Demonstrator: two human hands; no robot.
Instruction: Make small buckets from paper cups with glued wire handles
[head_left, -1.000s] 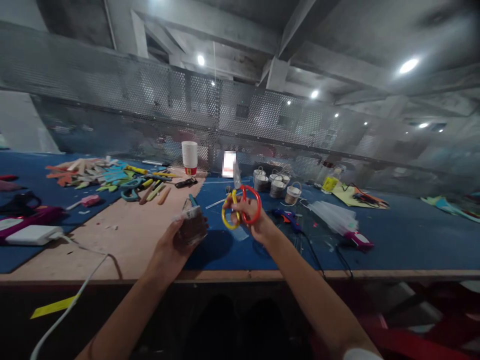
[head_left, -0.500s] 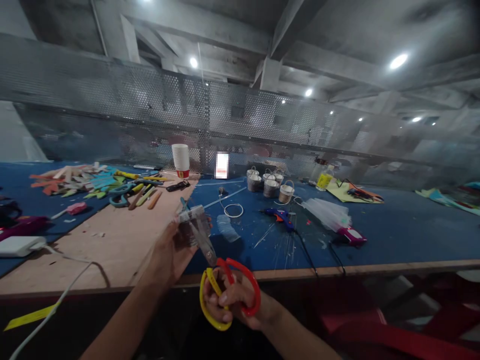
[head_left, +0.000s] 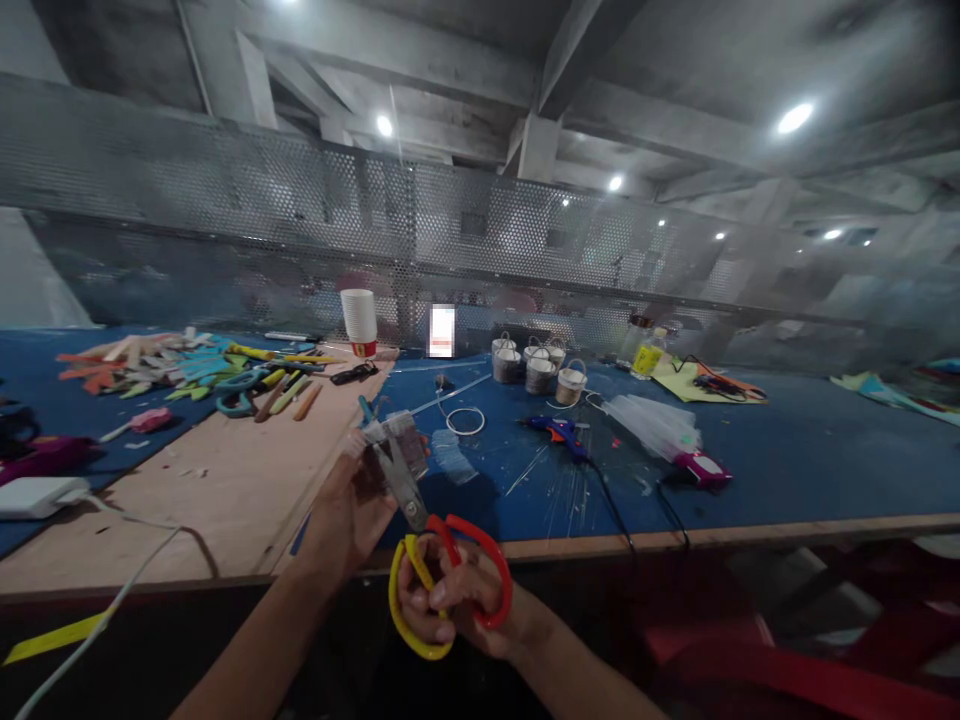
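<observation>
My left hand (head_left: pixel 341 515) is closed around a clear plastic piece (head_left: pixel 410 440), held up above the front part of the table. In my right hand (head_left: pixel 469 595) are scissors with one red and one yellow handle (head_left: pixel 504 570); my fingers are wrapped through the loops. The scissors' metal blades (head_left: pixel 401 485) point up and to the left, against the plastic. Whether the blades have cut into it cannot be made out. A curved translucent strip (head_left: pixel 453 457) lies on the blue surface just right of the plastic piece.
A blue glue gun (head_left: pixel 562 435) with a cord lies right of centre. Several small buckets (head_left: pixel 540 375) stand behind it. Stacked paper cups (head_left: pixel 359 315) and a lit phone (head_left: pixel 442 330) are at the back. Tools and colourful strips (head_left: pixel 172 360) fill the left.
Both hands have shifted slightly left with the scissors and plastic piece. The plastic has tilted a little, and a blue edge now shows beside my left wrist.
</observation>
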